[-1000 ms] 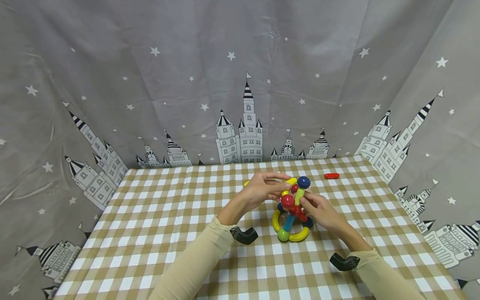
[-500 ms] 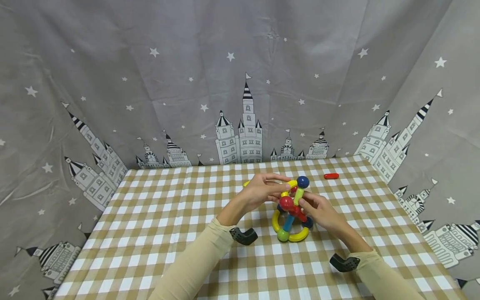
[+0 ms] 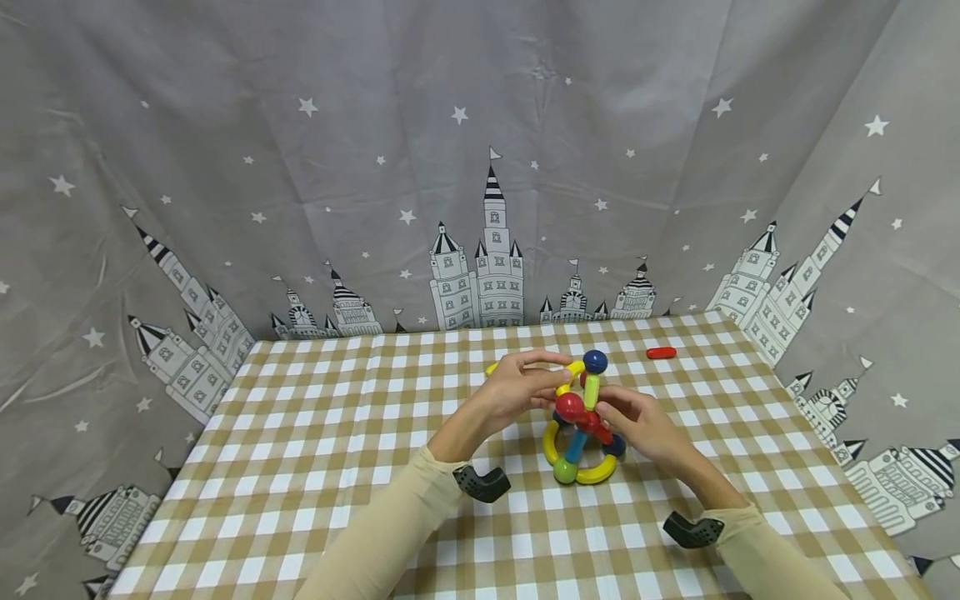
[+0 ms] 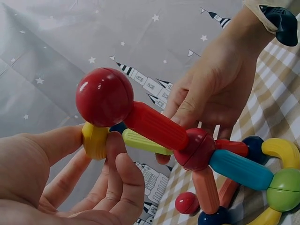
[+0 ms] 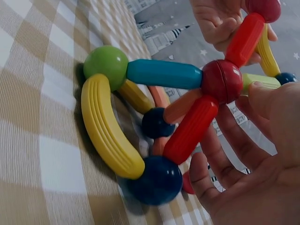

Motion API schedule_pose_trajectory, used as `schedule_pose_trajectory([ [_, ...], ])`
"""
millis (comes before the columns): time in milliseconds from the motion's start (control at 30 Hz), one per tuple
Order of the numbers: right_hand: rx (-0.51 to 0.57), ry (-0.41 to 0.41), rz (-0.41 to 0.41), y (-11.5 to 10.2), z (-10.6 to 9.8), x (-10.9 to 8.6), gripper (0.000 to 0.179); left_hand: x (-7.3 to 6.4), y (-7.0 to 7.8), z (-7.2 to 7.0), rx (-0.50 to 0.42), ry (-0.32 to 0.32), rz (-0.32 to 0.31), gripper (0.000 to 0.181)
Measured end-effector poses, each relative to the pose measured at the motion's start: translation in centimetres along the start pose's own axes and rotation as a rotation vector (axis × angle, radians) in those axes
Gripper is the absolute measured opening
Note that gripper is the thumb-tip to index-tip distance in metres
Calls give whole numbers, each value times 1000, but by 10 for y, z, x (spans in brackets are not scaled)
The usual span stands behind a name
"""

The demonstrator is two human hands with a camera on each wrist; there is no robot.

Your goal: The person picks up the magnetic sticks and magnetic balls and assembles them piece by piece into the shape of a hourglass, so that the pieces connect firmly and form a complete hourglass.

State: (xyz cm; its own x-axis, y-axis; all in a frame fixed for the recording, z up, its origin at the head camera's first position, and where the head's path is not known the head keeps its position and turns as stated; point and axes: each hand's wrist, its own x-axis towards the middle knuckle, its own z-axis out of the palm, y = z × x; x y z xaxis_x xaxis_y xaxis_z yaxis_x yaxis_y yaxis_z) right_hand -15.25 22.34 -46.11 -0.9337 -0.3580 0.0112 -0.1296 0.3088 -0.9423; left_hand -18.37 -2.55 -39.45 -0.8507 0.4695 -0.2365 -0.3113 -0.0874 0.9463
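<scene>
A magnetic ball-and-rod model [image 3: 577, 448] stands on the tablecloth, its base a ring of curved yellow rods [image 5: 110, 126], a green ball [image 5: 106, 68] and dark blue balls [image 5: 154, 180]. Blue, red and orange rods rise to a central red ball [image 5: 221, 81]. From there a red rod [image 4: 157, 125] leads to another red ball [image 4: 104, 97], and a lime rod [image 3: 592, 392] reaches up to a blue ball [image 3: 595, 362]. My left hand [image 3: 517, 385] pinches the curved yellow rod [image 5: 268, 56] between that red ball and blue ball. My right hand [image 3: 647, 423] pinches the lime rod.
A red rod [image 3: 662, 353] lies alone at the back right of the checked tablecloth [image 3: 360, 433]. Behind my left hand a bit of yellow [image 3: 491, 367] shows. A loose red ball [image 4: 186, 202] sits behind the model. A grey curtain [image 3: 360, 125] hangs beyond the table.
The lime rod and its blue ball have swung left and stand more upright. My left hand has shifted slightly left with the yellow rod; the base has hardly moved.
</scene>
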Motion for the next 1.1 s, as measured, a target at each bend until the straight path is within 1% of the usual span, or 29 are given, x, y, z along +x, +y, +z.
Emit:
schedule_pose_trajectory([
  [100,-13,22,-11,3,-5,-1,41,-1,-3,-1,-33,13,-1,32],
  [333,-90,128,-41,8,-21,-4,38,0,-6,-3,-65,60,-12,31],
  [500,-123,158,-42,14,-36,-5,37,0,-7,-4,-78,63,-23,32],
  [567,-153,175,-51,16,-43,-4,36,0,-7,-5,-82,56,-23,32],
  [667,-256,223,-84,19,-54,0,33,1,-8,-7,-81,40,-21,32],
  [800,-385,301,-130,24,-70,10,29,1,-9,-10,-91,11,-21,33],
  [933,-479,360,-155,33,-86,20,31,1,-11,-12,-119,-28,-21,35],
  [1033,-546,377,-170,42,-97,27,34,1,-13,-13,-127,-55,-19,37],
  [1100,-572,371,-165,47,-103,32,36,2,-13,-14,-124,-68,-15,37],
])
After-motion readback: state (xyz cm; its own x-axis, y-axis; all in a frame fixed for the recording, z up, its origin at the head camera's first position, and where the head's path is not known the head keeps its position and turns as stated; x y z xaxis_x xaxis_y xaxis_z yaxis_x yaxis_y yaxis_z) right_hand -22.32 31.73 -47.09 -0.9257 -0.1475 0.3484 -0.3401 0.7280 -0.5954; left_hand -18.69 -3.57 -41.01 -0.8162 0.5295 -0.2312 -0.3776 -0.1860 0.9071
